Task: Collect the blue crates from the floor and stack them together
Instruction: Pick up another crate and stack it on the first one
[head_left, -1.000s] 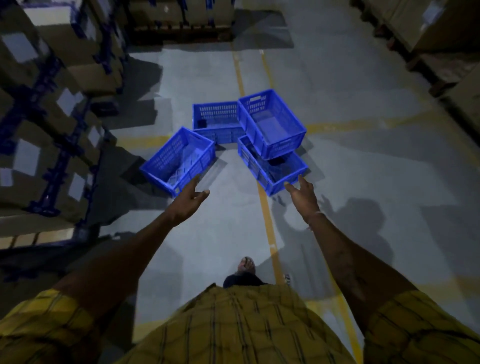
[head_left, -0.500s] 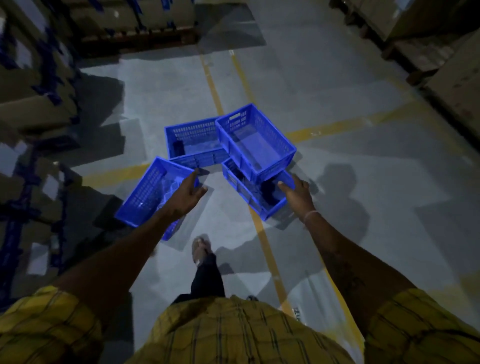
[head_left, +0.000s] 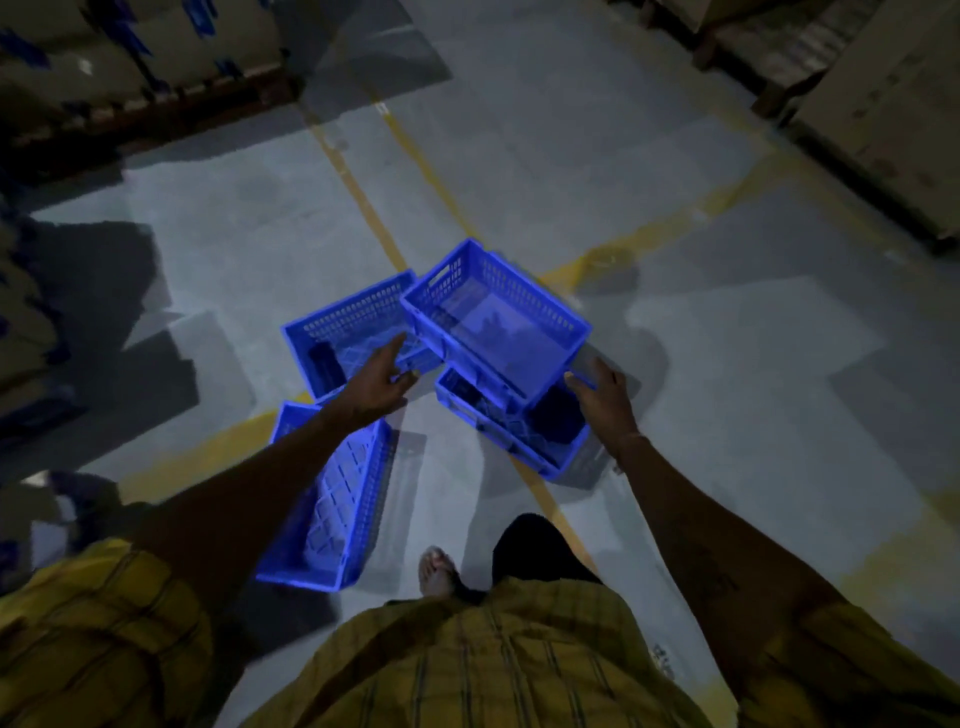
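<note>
Several blue plastic crates lie on the grey floor. One crate (head_left: 498, 322) sits tilted on top of a lower crate (head_left: 519, 436) on the right. A third crate (head_left: 343, 332) stands behind on the left, and a fourth crate (head_left: 337, 499) lies nearest me on the left, under my forearm. My left hand (head_left: 379, 379) is stretched out with straight fingers over the gap between the rear left crate and the top crate, holding nothing. My right hand (head_left: 602, 395) reaches with loose fingers to the near right corner of the top crate.
Stacked cardboard boxes on pallets (head_left: 130, 57) line the left and back. More boxes (head_left: 883, 104) stand at the right. Yellow floor lines (head_left: 363, 197) cross under the crates. My foot (head_left: 439, 571) is just behind the crates.
I have stepped closer and both hands have moved forward. The left hand has passed the near left crate toward the top crate. The right hand has come up beside the top crate's corner.
</note>
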